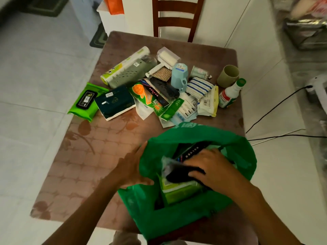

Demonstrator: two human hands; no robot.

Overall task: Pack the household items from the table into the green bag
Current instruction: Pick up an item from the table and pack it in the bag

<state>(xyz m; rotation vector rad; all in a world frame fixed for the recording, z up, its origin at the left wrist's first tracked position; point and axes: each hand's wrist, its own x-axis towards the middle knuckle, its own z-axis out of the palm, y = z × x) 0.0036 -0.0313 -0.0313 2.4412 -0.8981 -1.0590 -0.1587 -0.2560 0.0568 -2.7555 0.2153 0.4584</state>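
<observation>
Overhead, patterned brown table, white tiles.

No print is legible: labels on the packets, wipes pack and bottle are blurred.

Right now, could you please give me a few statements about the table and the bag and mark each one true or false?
1. The right hand is inside the green bag, gripping a dark item. True.
2. The left hand holds the bag's rim. True.
3. The olive cup lies on its side. False: it stands upright near the table's right edge.
4. The green wipes pack is already in the bag. False: it lies on the table, at the left end of the pile.
5. A white bottle with a green cap lies beside the cup. True.
</observation>
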